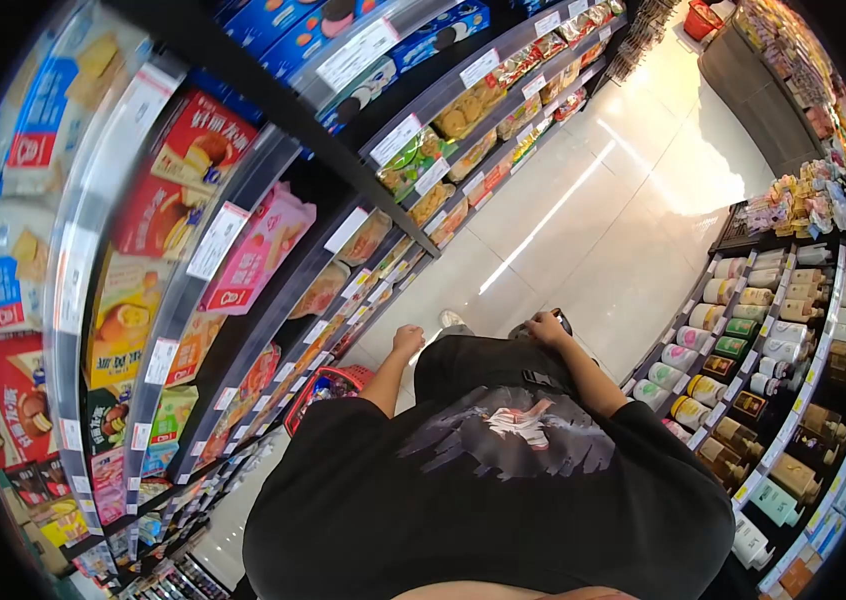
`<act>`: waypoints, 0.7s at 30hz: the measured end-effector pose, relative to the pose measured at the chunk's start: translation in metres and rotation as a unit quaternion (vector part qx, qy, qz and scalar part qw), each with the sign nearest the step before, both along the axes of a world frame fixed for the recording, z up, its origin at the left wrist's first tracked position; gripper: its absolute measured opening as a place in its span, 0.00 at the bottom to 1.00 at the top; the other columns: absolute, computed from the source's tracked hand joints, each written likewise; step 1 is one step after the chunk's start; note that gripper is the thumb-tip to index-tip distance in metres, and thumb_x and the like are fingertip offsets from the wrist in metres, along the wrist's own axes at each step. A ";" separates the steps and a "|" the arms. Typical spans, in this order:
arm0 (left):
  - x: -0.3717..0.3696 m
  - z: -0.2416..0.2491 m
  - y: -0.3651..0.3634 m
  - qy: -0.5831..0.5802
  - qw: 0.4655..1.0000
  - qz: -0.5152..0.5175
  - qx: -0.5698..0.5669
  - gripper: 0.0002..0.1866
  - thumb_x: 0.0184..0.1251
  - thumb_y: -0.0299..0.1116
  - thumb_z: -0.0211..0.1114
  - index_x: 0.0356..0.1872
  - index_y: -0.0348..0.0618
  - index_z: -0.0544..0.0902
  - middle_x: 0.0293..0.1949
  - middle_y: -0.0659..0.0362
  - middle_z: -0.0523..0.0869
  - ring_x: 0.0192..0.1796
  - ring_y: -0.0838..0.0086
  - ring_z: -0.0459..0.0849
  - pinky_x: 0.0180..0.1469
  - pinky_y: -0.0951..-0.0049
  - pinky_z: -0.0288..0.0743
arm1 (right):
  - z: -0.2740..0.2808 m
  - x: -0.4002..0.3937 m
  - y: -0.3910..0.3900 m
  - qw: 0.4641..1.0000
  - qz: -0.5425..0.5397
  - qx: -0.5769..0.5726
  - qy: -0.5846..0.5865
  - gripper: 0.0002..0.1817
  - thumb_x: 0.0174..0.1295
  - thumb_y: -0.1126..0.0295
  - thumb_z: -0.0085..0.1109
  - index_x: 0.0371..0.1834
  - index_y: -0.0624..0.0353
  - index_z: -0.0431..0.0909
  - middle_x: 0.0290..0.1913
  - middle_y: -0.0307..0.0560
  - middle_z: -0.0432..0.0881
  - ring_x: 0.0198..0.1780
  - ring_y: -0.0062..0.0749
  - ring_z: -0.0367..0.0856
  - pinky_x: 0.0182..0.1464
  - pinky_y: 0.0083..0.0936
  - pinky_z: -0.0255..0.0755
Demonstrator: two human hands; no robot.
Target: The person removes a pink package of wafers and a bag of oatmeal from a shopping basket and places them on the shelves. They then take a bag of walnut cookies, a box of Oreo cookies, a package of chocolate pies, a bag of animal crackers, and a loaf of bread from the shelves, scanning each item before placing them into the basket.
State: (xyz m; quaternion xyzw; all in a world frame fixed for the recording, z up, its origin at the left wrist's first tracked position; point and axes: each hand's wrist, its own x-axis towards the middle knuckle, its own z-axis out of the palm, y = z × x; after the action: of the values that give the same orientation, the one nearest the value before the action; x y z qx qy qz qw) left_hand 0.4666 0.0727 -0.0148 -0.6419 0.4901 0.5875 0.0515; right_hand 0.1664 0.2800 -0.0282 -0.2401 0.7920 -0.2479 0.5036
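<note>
My left hand (408,340) hangs low in front of my body over the pale floor, fingers curled in, with nothing showing in them. Just beside my left forearm is a red shopping basket (357,376) with colourful goods in it, partly hidden by the arm. On the other side, my right hand (545,328) is closed at hip height against a dark thing with a shiny edge (565,320); I cannot tell what it is. A light shoe (451,319) shows between the hands.
Shelves of packaged snacks (243,250) rise close on my left, with price tags along their edges. Shelves of bottles (773,350) stand on the right. A tiled aisle (563,220) runs ahead between them. Farther off are a dark display stand (743,90) and a red basket (703,20).
</note>
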 end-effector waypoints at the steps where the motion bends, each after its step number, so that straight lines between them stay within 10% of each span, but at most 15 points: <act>1: -0.013 0.004 -0.007 0.003 1.000 -0.012 -0.009 0.12 0.54 0.35 0.57 0.34 0.37 0.79 0.24 0.55 0.83 0.24 0.75 0.82 0.25 0.77 0.74 | 0.006 -0.010 -0.005 0.999 -0.035 0.002 -0.024 0.18 0.52 0.61 0.56 0.32 0.69 0.79 0.26 0.54 0.82 0.31 0.40 0.82 0.38 0.32 0.74; 11: -0.167 -0.020 0.020 -0.006 0.983 -0.145 -0.113 0.13 0.54 0.40 0.58 0.34 0.44 0.83 0.31 0.54 0.86 0.32 0.68 0.84 0.40 0.71 0.76 | 0.008 -0.180 -0.053 0.987 0.136 0.020 -0.079 0.16 0.58 0.64 0.54 0.35 0.71 0.76 0.26 0.51 0.81 0.23 0.31 0.80 0.25 0.25 0.75; 21: -0.319 -0.015 0.039 -0.017 0.982 0.006 -0.186 0.15 0.55 0.43 0.60 0.34 0.42 0.83 0.33 0.53 0.85 0.39 0.63 0.83 0.45 0.68 0.74 | 0.004 -0.335 -0.034 0.992 0.108 -0.062 0.012 0.14 0.56 0.65 0.53 0.31 0.69 0.76 0.27 0.53 0.82 0.27 0.34 0.82 0.32 0.29 0.76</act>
State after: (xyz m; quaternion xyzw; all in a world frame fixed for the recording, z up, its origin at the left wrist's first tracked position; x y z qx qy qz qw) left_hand 0.1472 0.1113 -0.0302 -0.6533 0.5861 0.4749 -0.0642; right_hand -0.1682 0.2459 -0.0239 -0.3577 0.7505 -0.2379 0.5022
